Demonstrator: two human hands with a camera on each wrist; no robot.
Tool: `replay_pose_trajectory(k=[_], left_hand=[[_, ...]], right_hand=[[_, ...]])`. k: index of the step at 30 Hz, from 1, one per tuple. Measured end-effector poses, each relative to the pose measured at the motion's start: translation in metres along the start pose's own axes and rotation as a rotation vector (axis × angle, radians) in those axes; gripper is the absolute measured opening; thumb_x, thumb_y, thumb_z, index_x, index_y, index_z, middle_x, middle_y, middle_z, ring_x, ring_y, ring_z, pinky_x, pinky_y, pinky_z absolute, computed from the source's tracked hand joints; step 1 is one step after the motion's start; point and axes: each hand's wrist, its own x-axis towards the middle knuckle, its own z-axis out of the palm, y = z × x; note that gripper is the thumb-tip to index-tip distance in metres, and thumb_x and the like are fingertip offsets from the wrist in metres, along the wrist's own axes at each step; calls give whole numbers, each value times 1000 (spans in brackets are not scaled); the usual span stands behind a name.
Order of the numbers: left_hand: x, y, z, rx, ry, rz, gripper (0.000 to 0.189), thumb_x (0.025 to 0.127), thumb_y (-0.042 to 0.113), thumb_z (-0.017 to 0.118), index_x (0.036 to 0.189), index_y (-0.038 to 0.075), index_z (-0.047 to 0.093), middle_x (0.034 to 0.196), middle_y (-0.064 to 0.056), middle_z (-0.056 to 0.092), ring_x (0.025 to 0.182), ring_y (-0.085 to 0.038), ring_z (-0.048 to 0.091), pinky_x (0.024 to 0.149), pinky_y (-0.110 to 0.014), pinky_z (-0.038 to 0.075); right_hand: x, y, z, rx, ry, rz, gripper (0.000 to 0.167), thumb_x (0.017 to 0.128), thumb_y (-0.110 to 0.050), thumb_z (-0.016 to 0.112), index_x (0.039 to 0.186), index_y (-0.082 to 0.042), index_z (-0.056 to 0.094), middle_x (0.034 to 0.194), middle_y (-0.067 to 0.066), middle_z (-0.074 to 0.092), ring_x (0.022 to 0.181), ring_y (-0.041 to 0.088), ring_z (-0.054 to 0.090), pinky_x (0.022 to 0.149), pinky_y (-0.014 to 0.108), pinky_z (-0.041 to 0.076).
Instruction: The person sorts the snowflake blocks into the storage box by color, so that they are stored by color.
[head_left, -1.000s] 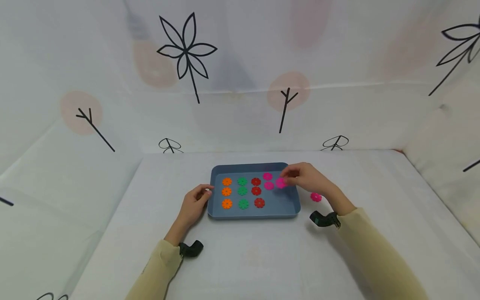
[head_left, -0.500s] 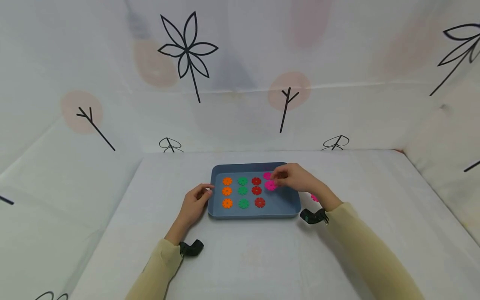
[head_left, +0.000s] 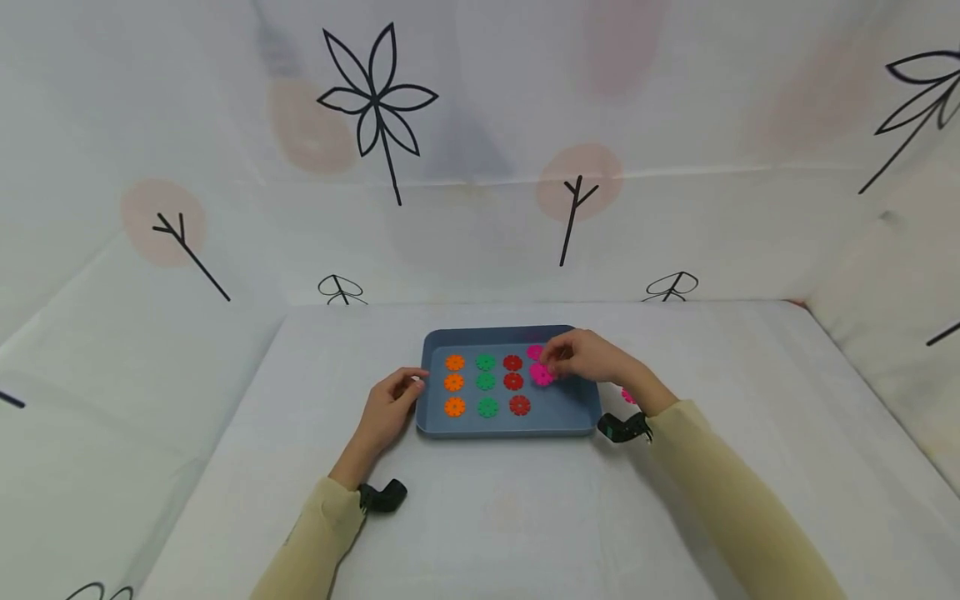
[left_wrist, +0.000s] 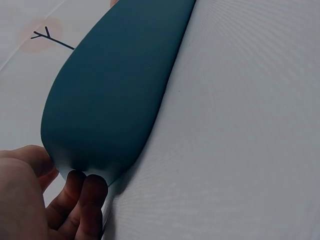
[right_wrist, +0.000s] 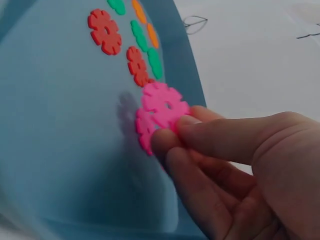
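My right hand (head_left: 592,358) pinches a pink notched flower-shaped disc (right_wrist: 162,102) between thumb and fingers, above the blue-grey tray (head_left: 510,433). In the right wrist view, another pink disc (right_wrist: 144,131) shows partly behind it. A further pink disc (head_left: 535,352) lies at the tray's back, beside my fingers. Left of these are columns of red discs (head_left: 513,381), green discs (head_left: 486,381) and orange discs (head_left: 454,382). At the tray's left end, my left hand (head_left: 386,412) grips the edge, with fingers on both sides of the wall in the left wrist view.
One more pink disc (head_left: 628,395) lies on the white cloth right of the tray, partly hidden by my right wrist. Dark wrist cameras (head_left: 384,497) stick out from both wrists. A patterned white cloth (head_left: 465,242) rises behind the table.
My right hand has carried its pink disc leftward, over the nearer pink disc in the tray, then slightly towards me. The left hand and tray have stayed still.
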Motion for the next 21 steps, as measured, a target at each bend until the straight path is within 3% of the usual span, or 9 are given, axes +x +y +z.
replay_pose_trajectory(k=[8, 21], left_hand=[[0, 0, -1, 1, 1, -2, 23, 101, 9, 58, 118, -5, 67, 82, -15, 58, 69, -15, 50, 64, -23, 41], [-1, -1, 0, 3, 6, -11, 23, 101, 9, 58, 118, -4, 67, 85, -20, 59, 70, -17, 50, 65, -23, 41]], right_hand=[[3, -4, -1, -98, -77, 21, 11, 92, -2, 64, 99, -7, 72, 83, 1, 65, 77, 18, 58, 73, 34, 49], [5, -3, 2, -163, -89, 55, 9, 92, -5, 67, 98, -9, 72, 82, -1, 66, 77, 17, 58, 73, 33, 48]])
